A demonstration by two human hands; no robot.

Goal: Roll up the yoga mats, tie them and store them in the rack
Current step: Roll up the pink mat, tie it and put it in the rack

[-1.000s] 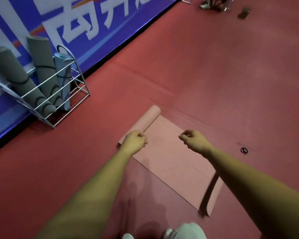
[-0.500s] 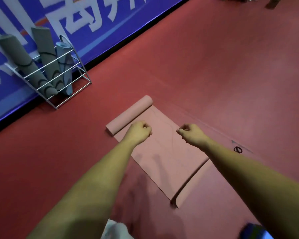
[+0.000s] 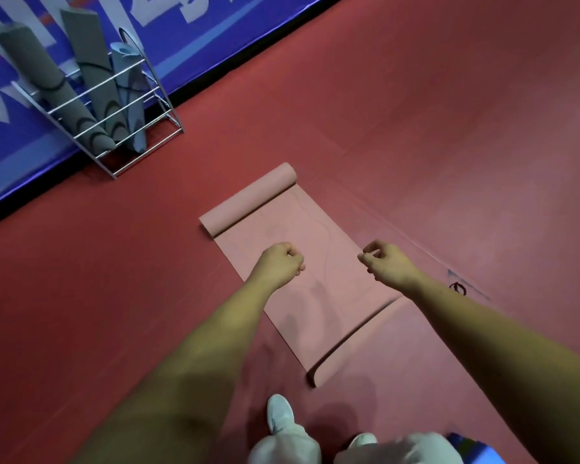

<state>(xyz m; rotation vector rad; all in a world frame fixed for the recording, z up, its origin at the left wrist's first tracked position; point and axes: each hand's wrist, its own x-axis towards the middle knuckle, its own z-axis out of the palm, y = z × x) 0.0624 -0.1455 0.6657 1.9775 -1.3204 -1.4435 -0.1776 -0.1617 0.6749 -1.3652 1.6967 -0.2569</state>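
The red floor [image 3: 416, 128] fills most of the view, and a blue banner [image 3: 215, 35] with white characters runs along its far left edge. On the floor, in the middle, lies the pink yoga mat [image 3: 315, 296]. Its far end is rolled into a tube [image 3: 248, 199], and the rest lies flat toward the person, with the near edge a little curled up at the corner.

Both forearms reach forward over the flat part of the mat. The left hand [image 3: 278, 262] is closed like a fist above the left half of the mat. The right hand [image 3: 387, 262] is also closed, with thumb and fingers pinched together, over the right edge of the mat. I cannot tell if either grip really holds the mat or something thin, or only hangs over it.

Against the banner at the upper left stands a metal wire rack [image 3: 121, 105]. Inside it three rolled mats lean: two grey mats [image 3: 57, 92] and one pale blue mat [image 3: 131, 105], each with dark bands around it.

At the bottom are white trouser legs and a white shoe [image 3: 280, 413]. A small black tie [image 3: 457, 289] lies on the floor just beside the right forearm.
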